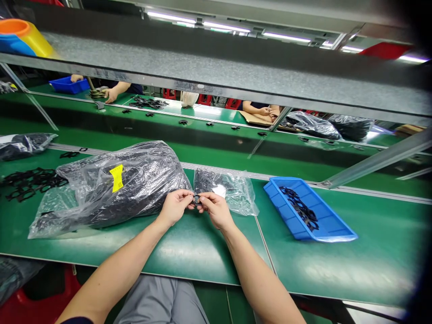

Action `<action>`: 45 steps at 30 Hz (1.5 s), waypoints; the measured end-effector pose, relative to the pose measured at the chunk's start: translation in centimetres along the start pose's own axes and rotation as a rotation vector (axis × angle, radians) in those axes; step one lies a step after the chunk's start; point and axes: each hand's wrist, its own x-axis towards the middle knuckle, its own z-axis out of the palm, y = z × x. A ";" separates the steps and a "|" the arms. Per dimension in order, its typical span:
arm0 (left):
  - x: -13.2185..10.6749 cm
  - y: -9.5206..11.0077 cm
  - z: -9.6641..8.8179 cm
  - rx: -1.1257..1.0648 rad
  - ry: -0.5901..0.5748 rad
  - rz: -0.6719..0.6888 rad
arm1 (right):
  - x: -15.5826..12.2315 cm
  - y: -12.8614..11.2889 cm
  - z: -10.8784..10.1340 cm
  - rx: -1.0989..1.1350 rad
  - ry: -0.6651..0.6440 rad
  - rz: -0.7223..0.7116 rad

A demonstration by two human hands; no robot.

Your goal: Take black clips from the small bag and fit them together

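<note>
Black ring part [197,199] pinched between both hands, left hand [175,206] and right hand [216,209] equally near, above green table [189,252].

No legible text anywhere, not even on the yellow label [117,177] of the plastic bag [111,189]

Two blue trays [332,222] (one far [67,85]), five plastic bags [111,189], two hands [175,207].
</note>
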 end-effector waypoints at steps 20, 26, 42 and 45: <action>0.0 -0.5 -0.2 0.064 -0.110 0.020 | 0.3 -0.6 -1.0 -0.025 -0.115 0.031; 0.3 -0.3 -0.5 0.169 -0.055 0.005 | 2.6 -3.5 -5.7 0.199 0.252 -0.175; 0.2 -1.5 -0.4 0.335 -0.144 0.072 | 2.1 -6.5 -14.8 0.255 0.752 -0.359; 0.3 -1.6 -0.5 0.341 -0.136 0.079 | 1.5 -5.7 -12.7 -0.302 0.450 -0.172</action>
